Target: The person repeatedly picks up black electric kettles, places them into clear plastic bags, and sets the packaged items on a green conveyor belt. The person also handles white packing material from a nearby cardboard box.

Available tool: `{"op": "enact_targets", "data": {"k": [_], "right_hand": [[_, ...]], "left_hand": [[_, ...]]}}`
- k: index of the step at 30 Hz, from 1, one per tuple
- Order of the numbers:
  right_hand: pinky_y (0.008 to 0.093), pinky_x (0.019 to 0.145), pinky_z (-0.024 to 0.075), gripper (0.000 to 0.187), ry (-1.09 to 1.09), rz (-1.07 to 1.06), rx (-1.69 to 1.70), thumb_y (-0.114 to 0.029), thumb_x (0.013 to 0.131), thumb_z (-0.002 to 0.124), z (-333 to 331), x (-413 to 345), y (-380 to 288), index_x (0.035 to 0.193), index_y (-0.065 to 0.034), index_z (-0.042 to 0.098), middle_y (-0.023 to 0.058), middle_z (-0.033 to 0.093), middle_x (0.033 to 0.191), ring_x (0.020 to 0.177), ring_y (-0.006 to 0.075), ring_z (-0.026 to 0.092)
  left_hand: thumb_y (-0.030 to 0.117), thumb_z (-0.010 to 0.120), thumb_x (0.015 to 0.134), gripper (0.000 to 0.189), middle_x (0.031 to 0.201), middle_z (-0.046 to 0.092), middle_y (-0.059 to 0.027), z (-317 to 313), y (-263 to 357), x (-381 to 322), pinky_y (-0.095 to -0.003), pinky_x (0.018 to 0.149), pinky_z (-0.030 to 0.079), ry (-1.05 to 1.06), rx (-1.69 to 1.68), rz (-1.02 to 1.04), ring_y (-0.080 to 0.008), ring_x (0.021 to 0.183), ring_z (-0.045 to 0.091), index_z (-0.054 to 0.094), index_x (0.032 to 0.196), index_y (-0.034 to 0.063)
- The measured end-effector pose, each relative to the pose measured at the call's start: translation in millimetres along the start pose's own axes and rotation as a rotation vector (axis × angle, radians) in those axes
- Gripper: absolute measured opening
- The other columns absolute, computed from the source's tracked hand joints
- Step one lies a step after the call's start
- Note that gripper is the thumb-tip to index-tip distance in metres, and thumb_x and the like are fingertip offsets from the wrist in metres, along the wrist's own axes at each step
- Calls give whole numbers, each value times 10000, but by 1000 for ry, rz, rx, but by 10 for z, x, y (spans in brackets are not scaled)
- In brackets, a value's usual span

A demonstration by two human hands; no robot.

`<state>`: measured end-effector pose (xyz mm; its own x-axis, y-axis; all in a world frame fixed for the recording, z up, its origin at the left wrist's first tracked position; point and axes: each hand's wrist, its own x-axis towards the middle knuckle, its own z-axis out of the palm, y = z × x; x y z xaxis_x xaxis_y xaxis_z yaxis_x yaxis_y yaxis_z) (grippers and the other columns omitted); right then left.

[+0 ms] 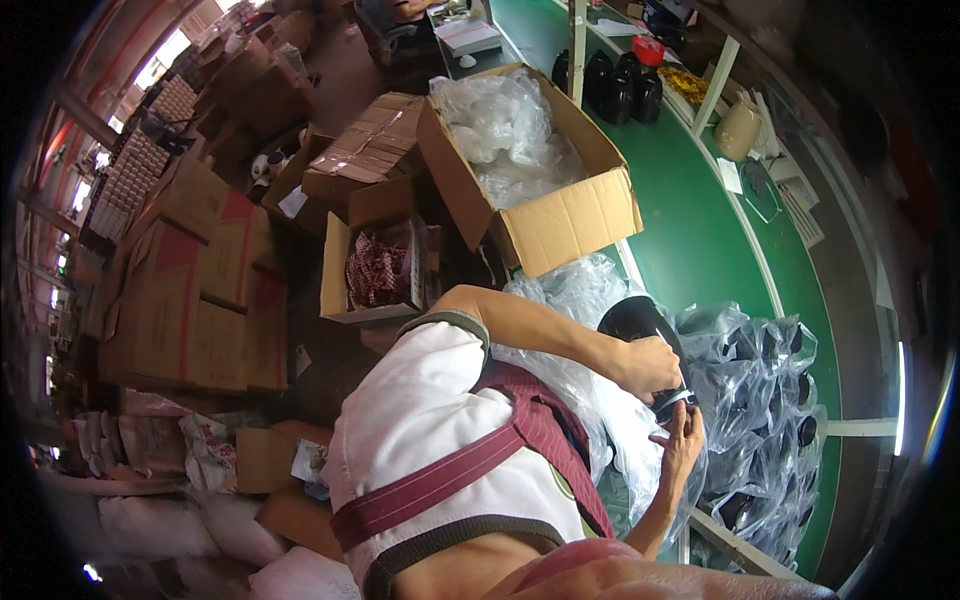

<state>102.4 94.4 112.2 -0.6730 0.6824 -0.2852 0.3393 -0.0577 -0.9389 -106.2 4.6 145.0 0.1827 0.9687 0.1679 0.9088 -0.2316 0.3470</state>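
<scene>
A glossy black bottle-shaped vessel lies tilted before me. My left hand is closed around its narrower end, with the fingers curled under and partly hidden. A thin white strip crosses that end. The fingertips of my right hand touch the vessel's end beside the strip, with the thumb held apart; whether they pinch the strip is unclear. Loose clear plastic bags bunch under and beside the vessel. To the right, several dark vessels wrapped in clear plastic stand in rows.
A green work surface runs along the far side, with bare black vessels on it. An open carton of plastic bags stands above my left arm. A smaller carton holds checked cloth. Stacked cartons stand behind me.
</scene>
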Motion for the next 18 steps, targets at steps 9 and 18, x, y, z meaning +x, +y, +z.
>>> {"op": "enact_targets", "data": {"k": [9,18], "right_hand": [[451,1072,434,756,191,-612,-589,-20,763,785,124,-255,12,1454,-51,480,232,578,1354,1283,374,539],[357,818,597,536,292,-732,-593,-254,837,773,-79,-184,76,1310,-83,587,189,640,1195,1061,302,668]], "left_hand": [[162,633,758,127,691,702,-156,174,34,125,-448,559,566,-27,123,95,-319,653,723,701,707,67],[294,780,745,273,737,682,-165,-321,-26,330,-461,662,533,-234,-3,162,-361,734,683,684,840,56]]}}
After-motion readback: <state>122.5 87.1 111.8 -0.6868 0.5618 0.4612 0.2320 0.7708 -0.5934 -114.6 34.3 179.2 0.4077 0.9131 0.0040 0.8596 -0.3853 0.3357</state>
